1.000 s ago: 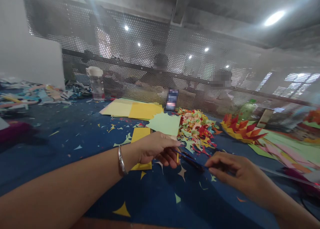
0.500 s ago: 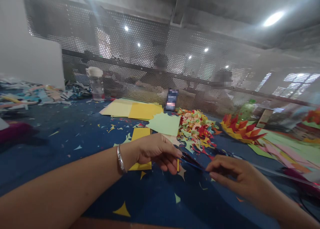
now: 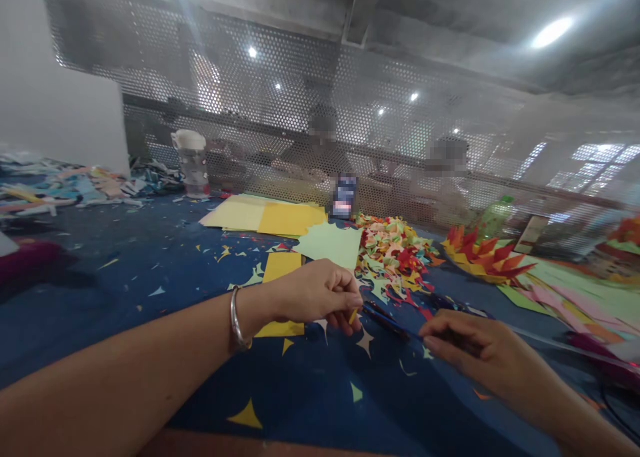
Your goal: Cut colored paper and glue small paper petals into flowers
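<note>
My left hand (image 3: pixel 320 290), with a silver bangle on its wrist, is closed in a pinch near the middle of the table. A small piece of yellow paper (image 3: pixel 353 316) shows between its fingers. My right hand (image 3: pixel 463 344) pinches one end of a thin blue stick (image 3: pixel 395 325). The stick's other end reaches to the fingertips of my left hand; whether they grip it is hidden. Partly under my left forearm lies a yellow paper sheet (image 3: pixel 281 267). Beyond it is a pale green sheet (image 3: pixel 330 244) with a zigzag-cut edge.
Colourful paper scraps (image 3: pixel 395 250) are heaped behind my hands, beside a propped phone (image 3: pixel 345 197). At right stand a red-and-yellow paper crown shape (image 3: pixel 485 260) and a green bottle (image 3: pixel 497 217). A lidded cup (image 3: pixel 193 167) stands back left. Loose scraps dot the blue cloth (image 3: pixel 190 370).
My left hand has turned and its fingers have curled in more, with the yellow paper now tilted. My right hand has shifted slightly right, still on the blue stick.
</note>
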### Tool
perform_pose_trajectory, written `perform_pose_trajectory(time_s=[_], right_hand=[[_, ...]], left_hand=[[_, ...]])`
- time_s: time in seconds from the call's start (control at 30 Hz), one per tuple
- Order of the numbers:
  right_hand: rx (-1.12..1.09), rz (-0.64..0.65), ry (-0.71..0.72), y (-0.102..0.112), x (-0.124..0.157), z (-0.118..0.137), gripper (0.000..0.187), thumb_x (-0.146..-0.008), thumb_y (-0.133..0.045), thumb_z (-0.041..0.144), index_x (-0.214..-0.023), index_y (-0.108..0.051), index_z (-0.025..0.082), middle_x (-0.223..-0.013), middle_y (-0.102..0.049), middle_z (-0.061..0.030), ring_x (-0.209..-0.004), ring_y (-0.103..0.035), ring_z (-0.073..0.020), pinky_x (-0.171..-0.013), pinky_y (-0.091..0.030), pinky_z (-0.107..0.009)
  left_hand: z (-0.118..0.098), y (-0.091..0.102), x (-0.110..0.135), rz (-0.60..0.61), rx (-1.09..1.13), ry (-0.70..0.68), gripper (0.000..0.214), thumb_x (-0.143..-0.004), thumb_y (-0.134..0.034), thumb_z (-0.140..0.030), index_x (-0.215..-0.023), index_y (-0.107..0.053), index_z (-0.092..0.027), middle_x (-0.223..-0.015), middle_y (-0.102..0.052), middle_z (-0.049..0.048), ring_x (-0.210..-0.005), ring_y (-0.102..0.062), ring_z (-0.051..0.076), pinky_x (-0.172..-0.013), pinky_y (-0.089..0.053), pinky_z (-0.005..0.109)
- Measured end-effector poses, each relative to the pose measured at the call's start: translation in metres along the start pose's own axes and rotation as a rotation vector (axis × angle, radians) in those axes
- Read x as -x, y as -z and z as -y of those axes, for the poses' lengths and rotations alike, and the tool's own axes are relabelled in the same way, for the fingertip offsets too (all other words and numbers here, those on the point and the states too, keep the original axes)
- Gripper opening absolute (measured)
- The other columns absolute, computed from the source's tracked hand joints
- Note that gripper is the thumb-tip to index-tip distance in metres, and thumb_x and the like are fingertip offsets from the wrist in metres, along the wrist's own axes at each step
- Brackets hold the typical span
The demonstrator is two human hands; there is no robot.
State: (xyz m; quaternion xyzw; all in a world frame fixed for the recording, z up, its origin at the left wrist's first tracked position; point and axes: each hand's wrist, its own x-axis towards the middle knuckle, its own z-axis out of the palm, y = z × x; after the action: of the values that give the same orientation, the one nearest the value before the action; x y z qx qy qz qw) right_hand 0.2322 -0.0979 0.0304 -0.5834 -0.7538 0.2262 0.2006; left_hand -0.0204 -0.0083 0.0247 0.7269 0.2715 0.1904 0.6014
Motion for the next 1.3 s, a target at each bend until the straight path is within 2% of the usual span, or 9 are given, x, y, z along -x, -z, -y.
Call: perform_pose_trajectory(time_s=[0.2,0.33,0.53,0.67,0.83,1.03,1.13,1.3], right_hand=[[-0.039,0.028,-0.048,-0.001,0.002,-0.002,0.028,-0.087,-0.049,0.045,-0.080,-0.062,0.021,-0.066,-0.051,0.0028,-0.048,-0.038,-0.0087,-0.046,-0.037,-0.020],[-0.017,0.021,-0.028,0.000,0.001,0.000,0.028,-0.086,-0.051,0.044,-0.076,-0.062,0.021,-0.065,-0.051,0.0027,-0.055,-0.042,-0.0100,-0.050,-0.037,-0.019],[-0.039,0.020,-0.070,-0.002,0.003,0.001,0.030,-0.085,-0.051,0.048,-0.076,-0.062,0.021,-0.063,-0.047,0.0032,-0.052,-0.037,-0.0096,-0.042,-0.030,-0.018],[-0.059,-0.007,-0.078,-0.003,0.005,0.001,0.033,-0.085,-0.050,0.048,-0.073,-0.062,0.020,-0.059,-0.045,0.0034,-0.050,-0.035,-0.0092,-0.042,-0.028,-0.019],[-0.089,-0.081,-0.064,-0.007,0.006,0.001,0.035,-0.083,-0.051,0.050,-0.069,-0.060,0.019,-0.061,-0.046,0.0020,-0.056,-0.040,-0.0118,-0.050,-0.034,-0.021],[-0.152,-0.212,-0.108,-0.017,0.008,0.007,0.035,-0.080,-0.054,0.051,-0.064,-0.058,0.020,-0.054,-0.038,0.0043,-0.049,-0.033,-0.0102,-0.042,-0.028,-0.020],[-0.152,-0.191,-0.097,-0.018,0.008,0.008,0.034,-0.080,-0.054,0.051,-0.065,-0.059,0.020,-0.053,-0.037,0.0050,-0.047,-0.031,-0.0097,-0.041,-0.026,-0.020],[-0.173,-0.200,-0.068,-0.018,0.007,0.002,0.035,-0.081,-0.053,0.050,-0.066,-0.059,0.019,-0.057,-0.040,0.0045,-0.051,-0.035,-0.0106,-0.046,-0.031,-0.021]], left_hand=[[0.003,0.003,0.001,0.069,0.012,0.018,0.022,-0.078,-0.060,-0.039,-0.073,-0.055,-0.017,-0.070,-0.069,0.0048,-0.064,-0.066,0.016,-0.063,-0.047,0.030],[0.003,0.003,0.001,0.056,0.040,0.002,0.021,-0.076,-0.062,-0.036,-0.073,-0.056,-0.016,-0.072,-0.070,0.0064,-0.065,-0.066,0.016,-0.064,-0.047,0.030],[0.003,0.001,-0.001,0.017,0.069,-0.034,0.017,-0.073,-0.065,-0.030,-0.075,-0.059,-0.014,-0.069,-0.069,0.0070,-0.068,-0.067,0.018,-0.067,-0.049,0.033],[0.001,-0.001,-0.001,-0.028,0.079,-0.068,0.018,-0.071,-0.066,-0.028,-0.076,-0.061,-0.012,-0.071,-0.068,0.0085,-0.067,-0.067,0.018,-0.066,-0.050,0.032],[0.002,-0.001,-0.001,-0.012,0.123,-0.098,0.017,-0.071,-0.067,-0.027,-0.076,-0.062,-0.012,-0.076,-0.069,0.0096,-0.069,-0.067,0.018,-0.066,-0.050,0.031],[0.006,0.001,-0.002,-0.006,0.199,-0.125,0.018,-0.070,-0.069,-0.026,-0.079,-0.061,-0.013,-0.078,-0.070,0.0099,-0.069,-0.067,0.019,-0.068,-0.050,0.034],[0.004,0.001,-0.003,0.007,0.166,-0.146,0.018,-0.072,-0.067,-0.025,-0.083,-0.060,-0.013,-0.079,-0.070,0.0099,-0.070,-0.067,0.018,-0.068,-0.050,0.033],[-0.002,0.002,-0.001,0.021,0.105,-0.197,0.021,-0.074,-0.064,-0.024,-0.090,-0.055,-0.015,-0.077,-0.070,0.0083,-0.067,-0.066,0.017,-0.068,-0.049,0.034]])
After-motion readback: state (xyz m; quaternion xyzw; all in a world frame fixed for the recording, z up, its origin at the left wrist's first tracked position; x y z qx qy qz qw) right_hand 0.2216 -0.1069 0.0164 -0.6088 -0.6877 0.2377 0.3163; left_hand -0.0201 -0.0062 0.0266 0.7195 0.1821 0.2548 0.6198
